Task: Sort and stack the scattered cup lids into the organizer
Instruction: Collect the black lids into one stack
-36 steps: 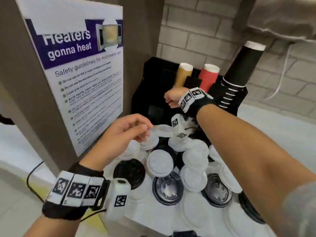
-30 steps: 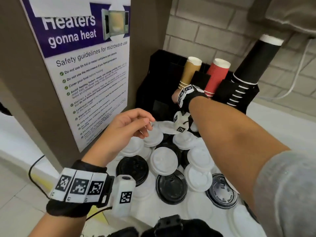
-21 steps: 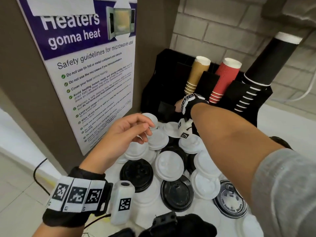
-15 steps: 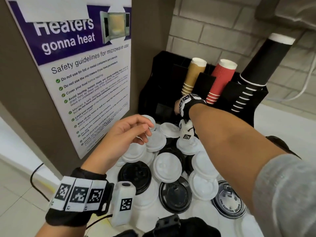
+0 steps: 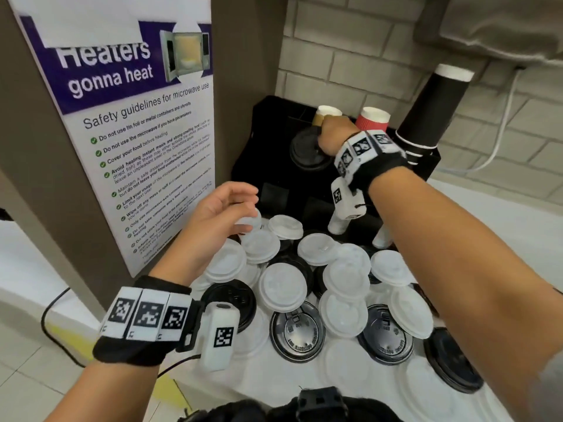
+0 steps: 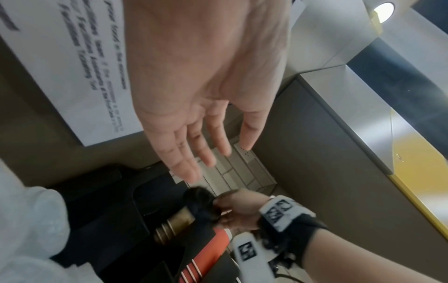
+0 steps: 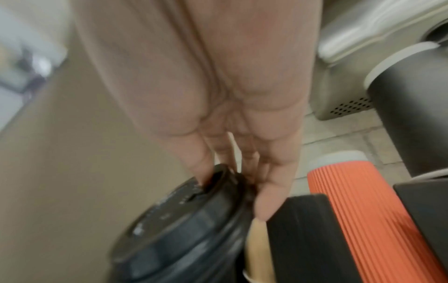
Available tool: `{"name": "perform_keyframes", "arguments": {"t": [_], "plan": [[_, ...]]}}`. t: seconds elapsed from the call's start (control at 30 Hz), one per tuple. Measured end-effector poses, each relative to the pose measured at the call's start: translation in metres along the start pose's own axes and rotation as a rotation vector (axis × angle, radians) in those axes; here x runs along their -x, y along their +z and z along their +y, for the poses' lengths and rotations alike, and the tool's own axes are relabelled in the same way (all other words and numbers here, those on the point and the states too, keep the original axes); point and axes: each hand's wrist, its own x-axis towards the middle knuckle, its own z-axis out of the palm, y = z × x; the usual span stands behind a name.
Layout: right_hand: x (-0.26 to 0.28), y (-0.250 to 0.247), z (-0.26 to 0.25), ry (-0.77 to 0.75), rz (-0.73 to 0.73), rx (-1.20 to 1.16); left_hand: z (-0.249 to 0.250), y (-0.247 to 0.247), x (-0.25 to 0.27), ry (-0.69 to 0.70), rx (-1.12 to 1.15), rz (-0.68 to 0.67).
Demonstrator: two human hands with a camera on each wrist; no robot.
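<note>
Right hand (image 5: pixel 333 138) pinches round glossy black plastic lid (image 5: pixel 306 153) at organizer (image 5: pixel 268 132).

White lids (image 5: pixel 285 287) and black lids (image 5: pixel 298 331) lie scattered and overlapping on the white counter (image 5: pixel 344 376) beneath my left fingers (image 5: pixel 243 208); the black organizer (image 5: pixel 271 141) stands beyond them, around my right fingers.

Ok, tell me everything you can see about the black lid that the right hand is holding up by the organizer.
The black lid is a round, glossy plastic cup lid with a raised rim and a sip slot, seen close in the right wrist view. The right hand pinches its edge, holding it tilted, top face toward the camera, over the black organizer, just left of the tan cup stack. Whether it touches the organizer is unclear.
</note>
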Motion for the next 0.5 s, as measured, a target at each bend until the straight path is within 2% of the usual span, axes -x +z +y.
{"name": "perform_keyframes", "arguments": {"t": [0.03,0.13,0.2,0.27,0.33,0.4,0.5], "plan": [[0.008,-0.007,-0.002,0.004,-0.041,-0.143,0.001,0.003,-0.003,0.008,0.004,0.012],[0.045,-0.021,-0.006,-0.007,-0.294,-0.773,0.007,0.016,-0.012,0.05,0.008,0.017],[0.075,-0.019,-0.014,-0.066,-0.436,-0.972,0.011,0.027,-0.016,0.097,0.025,-0.024],[0.099,-0.013,-0.018,-0.165,-0.519,-1.048,0.015,0.038,-0.016,0.161,0.049,-0.05],[0.115,-0.009,-0.021,-0.185,-0.544,-1.114,0.017,0.046,-0.015,0.168,0.148,-0.028],[0.124,-0.007,-0.021,-0.243,-0.492,-1.06,0.015,0.049,-0.013,0.135,0.237,-0.014],[0.13,-0.009,-0.015,-0.445,-0.318,-0.818,0.015,0.051,-0.011,0.059,0.304,0.002]]}}
